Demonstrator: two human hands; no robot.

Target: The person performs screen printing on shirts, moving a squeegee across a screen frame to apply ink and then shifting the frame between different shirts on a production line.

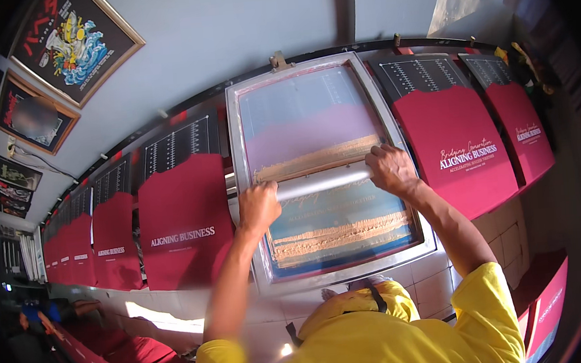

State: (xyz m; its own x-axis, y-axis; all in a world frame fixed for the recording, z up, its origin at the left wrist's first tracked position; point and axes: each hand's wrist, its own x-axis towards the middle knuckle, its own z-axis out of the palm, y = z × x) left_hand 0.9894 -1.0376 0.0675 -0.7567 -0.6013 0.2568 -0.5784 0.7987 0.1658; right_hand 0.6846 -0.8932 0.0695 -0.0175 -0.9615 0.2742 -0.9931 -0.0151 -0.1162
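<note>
A silver-framed printing screen (pixel 344 275) lies over a dark red shirt on a board in front of me. My left hand (pixel 258 208) is closed round the left end of a squeegee (pixel 324 180) with a pale, round handle. The squeegee's right end sits in my closed right hand (pixel 393 169). It spans the middle of the mesh, level from side to side. Gold-tan ink (pixel 341 237) lies in a thick ridged band on the near part of the mesh. Another ink band (pixel 322 153) runs just beyond the squeegee. The blade's lower edge is hidden.
Dark red shirts on boards line the long bench: a printed shirt (pixel 189 237) to the left, another (pixel 448 148) to the right. A clamp (pixel 280 61) sits at the screen's far edge. More red shirts (pixel 134 357) hang behind me. Framed pictures (pixel 75 45) hang on the wall.
</note>
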